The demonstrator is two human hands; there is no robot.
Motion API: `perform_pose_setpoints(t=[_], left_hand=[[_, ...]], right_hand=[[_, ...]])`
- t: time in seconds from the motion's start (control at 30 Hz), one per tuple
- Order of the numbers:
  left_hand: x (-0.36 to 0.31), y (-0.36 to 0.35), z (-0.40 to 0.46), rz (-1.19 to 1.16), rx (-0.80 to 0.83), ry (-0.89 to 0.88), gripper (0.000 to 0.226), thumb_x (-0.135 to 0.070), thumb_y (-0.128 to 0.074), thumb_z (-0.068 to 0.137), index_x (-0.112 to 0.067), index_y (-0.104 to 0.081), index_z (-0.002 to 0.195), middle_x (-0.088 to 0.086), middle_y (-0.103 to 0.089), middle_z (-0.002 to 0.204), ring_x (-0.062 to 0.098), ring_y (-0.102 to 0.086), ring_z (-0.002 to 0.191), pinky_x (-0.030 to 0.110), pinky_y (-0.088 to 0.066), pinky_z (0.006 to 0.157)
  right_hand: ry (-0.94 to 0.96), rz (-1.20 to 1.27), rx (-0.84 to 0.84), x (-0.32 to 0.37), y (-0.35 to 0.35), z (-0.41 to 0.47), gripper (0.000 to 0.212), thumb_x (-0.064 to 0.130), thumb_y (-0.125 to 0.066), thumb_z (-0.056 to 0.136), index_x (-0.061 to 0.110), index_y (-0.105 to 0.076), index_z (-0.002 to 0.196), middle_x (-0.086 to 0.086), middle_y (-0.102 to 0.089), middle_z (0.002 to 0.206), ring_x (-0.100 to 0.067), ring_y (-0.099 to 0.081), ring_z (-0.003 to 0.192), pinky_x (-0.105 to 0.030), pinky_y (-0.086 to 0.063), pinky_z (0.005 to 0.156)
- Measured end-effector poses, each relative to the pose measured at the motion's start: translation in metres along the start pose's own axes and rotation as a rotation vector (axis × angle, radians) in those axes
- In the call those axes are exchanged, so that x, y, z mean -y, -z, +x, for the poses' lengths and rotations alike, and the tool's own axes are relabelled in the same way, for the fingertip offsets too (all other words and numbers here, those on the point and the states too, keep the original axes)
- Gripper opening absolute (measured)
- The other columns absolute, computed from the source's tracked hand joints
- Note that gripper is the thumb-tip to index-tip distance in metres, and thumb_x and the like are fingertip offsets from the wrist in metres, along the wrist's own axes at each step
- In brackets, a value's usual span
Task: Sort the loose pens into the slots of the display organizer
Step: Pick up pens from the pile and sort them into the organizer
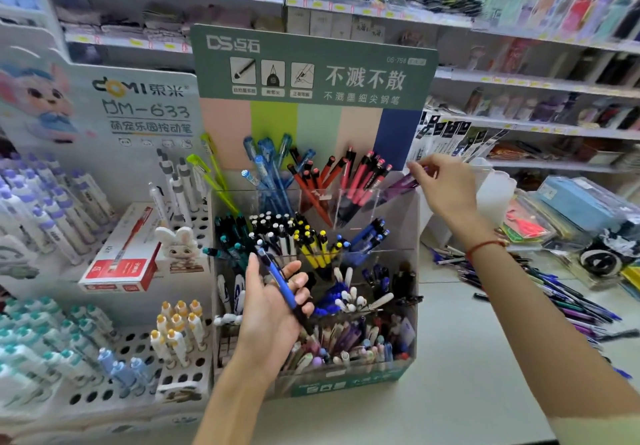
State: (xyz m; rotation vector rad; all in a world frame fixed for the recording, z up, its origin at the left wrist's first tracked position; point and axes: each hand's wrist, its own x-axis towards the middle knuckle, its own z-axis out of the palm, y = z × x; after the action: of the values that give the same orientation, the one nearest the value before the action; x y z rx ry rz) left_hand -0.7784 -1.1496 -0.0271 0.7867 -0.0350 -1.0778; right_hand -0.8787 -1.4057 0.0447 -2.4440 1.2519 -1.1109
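Observation:
The display organizer [414,271] stands in the middle of the counter, a tiered green cardboard stand with clear slots full of pens sorted by colour. My left hand [270,309] is in front of its middle tiers and grips a blue pen [280,282] with a black tip, held slanting. My right hand [446,185] reaches to the top right slot and pinches a purple pen [401,183] whose lower end points down into that slot. A pile of loose pens [554,302], mostly blue and purple, lies on the counter to the right.
A white peg-hole rack [131,344] with pastel pens and a red pen box [121,254] stand left of the organizer. Packaged stationery [571,209] lies at the far right. Shop shelves [519,77] run behind. White counter surface [467,358] shows right of the organizer.

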Motion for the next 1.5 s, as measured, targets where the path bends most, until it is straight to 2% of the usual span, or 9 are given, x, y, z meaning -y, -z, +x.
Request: perform_pose_setpoints(t=[0.27, 0.4, 0.5, 0.67, 0.83, 1.0, 1.13, 1.33, 1.5], left_hand=[[0.005, 0.012, -0.01, 0.258, -0.102, -0.09, 0.032, -0.023, -0.028, 0.104, -0.011, -0.057, 0.1, 0.003, -0.051, 0.089, 0.013, -0.041, 0.075, 0.028, -0.032, 0.069], [0.014, 0.002, -0.012, 0.641, -0.095, -0.145, 0.018, -0.035, -0.037, 0.102, -0.029, -0.052, 0.108, -0.014, -0.053, 0.102, -0.003, -0.049, 0.09, 0.024, -0.037, 0.078], [0.022, -0.007, -0.009, 0.828, -0.023, -0.189, 0.012, -0.032, -0.044, 0.1, -0.025, -0.052, 0.106, -0.015, -0.057, 0.096, -0.01, -0.056, 0.077, 0.009, -0.043, 0.059], [0.039, 0.029, 0.007, 1.488, -0.1, -0.776, 0.026, -0.019, -0.05, 0.098, -0.032, -0.057, 0.119, -0.018, -0.051, 0.129, -0.003, -0.038, 0.126, 0.021, -0.023, 0.113], [0.043, 0.064, 0.028, 1.961, 0.044, -0.895, 0.052, -0.011, -0.071, 0.08, -0.023, -0.058, 0.13, -0.006, -0.056, 0.134, 0.018, -0.05, 0.127, 0.036, -0.018, 0.112], [0.045, 0.071, 0.023, 1.941, -0.013, -0.861, 0.056, -0.016, -0.069, 0.083, -0.023, -0.051, 0.136, -0.007, -0.055, 0.133, 0.012, -0.049, 0.122, 0.032, -0.026, 0.115], [0.045, 0.07, 0.024, 1.946, -0.062, -0.827, 0.059, -0.016, -0.066, 0.085, -0.021, -0.046, 0.14, -0.004, -0.051, 0.135, 0.017, -0.047, 0.122, 0.036, -0.036, 0.11], [0.044, 0.065, 0.025, 1.926, -0.065, -0.789, 0.057, -0.018, -0.063, 0.087, -0.023, -0.044, 0.141, -0.004, -0.049, 0.137, 0.019, -0.045, 0.123, 0.038, -0.035, 0.111], [0.044, 0.07, 0.022, 1.88, -0.019, -0.769, 0.056, -0.02, -0.059, 0.091, -0.028, -0.04, 0.143, -0.009, -0.039, 0.147, 0.014, -0.032, 0.135, 0.03, -0.015, 0.117]], right_hand=[[0.051, 0.262, -0.217, 0.042, 0.0, -0.045, 0.016, 0.026, -0.056, 0.096, 0.011, -0.061, 0.098, 0.001, -0.056, 0.083, -0.004, -0.048, 0.076, -0.011, -0.035, 0.068], [0.059, 0.659, 0.373, 0.073, 0.005, -0.135, 0.023, 0.04, -0.058, 0.089, 0.022, -0.063, 0.102, 0.006, -0.06, 0.073, 0.001, -0.051, 0.06, -0.014, -0.04, 0.056], [0.086, 0.633, 0.481, 0.065, -0.003, -0.175, 0.016, 0.039, -0.058, 0.089, 0.027, -0.064, 0.097, 0.013, -0.06, 0.071, -0.003, -0.053, 0.061, -0.014, -0.039, 0.059], [-0.156, 0.652, 0.149, 0.035, 0.002, -0.191, 0.01, 0.024, -0.052, 0.096, 0.03, -0.059, 0.097, 0.002, -0.066, 0.077, -0.019, -0.063, 0.07, -0.031, -0.051, 0.064], [-0.197, 0.602, 0.036, 0.024, 0.004, -0.19, 0.018, 0.016, -0.045, 0.1, 0.032, -0.052, 0.102, 0.002, -0.063, 0.077, -0.029, -0.057, 0.075, -0.038, -0.047, 0.065], [-0.158, 0.613, -0.207, 0.036, 0.009, -0.187, 0.019, 0.013, -0.043, 0.101, 0.032, -0.045, 0.103, 0.008, -0.055, 0.081, -0.013, -0.052, 0.064, -0.01, -0.04, 0.059], [-0.08, 0.456, -0.281, 0.032, 0.005, -0.157, 0.015, 0.022, -0.039, 0.099, 0.018, -0.047, 0.11, 0.009, -0.049, 0.094, -0.014, -0.051, 0.083, -0.024, -0.041, 0.076], [0.026, -0.052, 0.17, 0.022, -0.036, -0.107, 0.023, 0.02, -0.05, 0.097, 0.007, -0.061, 0.113, -0.011, -0.056, 0.113, -0.026, -0.042, 0.105, -0.035, -0.036, 0.086], [-0.035, 0.042, 0.393, 0.022, -0.05, -0.099, 0.029, 0.023, -0.05, 0.098, 0.006, -0.06, 0.12, -0.012, -0.058, 0.116, -0.032, -0.045, 0.11, -0.035, -0.039, 0.079]])
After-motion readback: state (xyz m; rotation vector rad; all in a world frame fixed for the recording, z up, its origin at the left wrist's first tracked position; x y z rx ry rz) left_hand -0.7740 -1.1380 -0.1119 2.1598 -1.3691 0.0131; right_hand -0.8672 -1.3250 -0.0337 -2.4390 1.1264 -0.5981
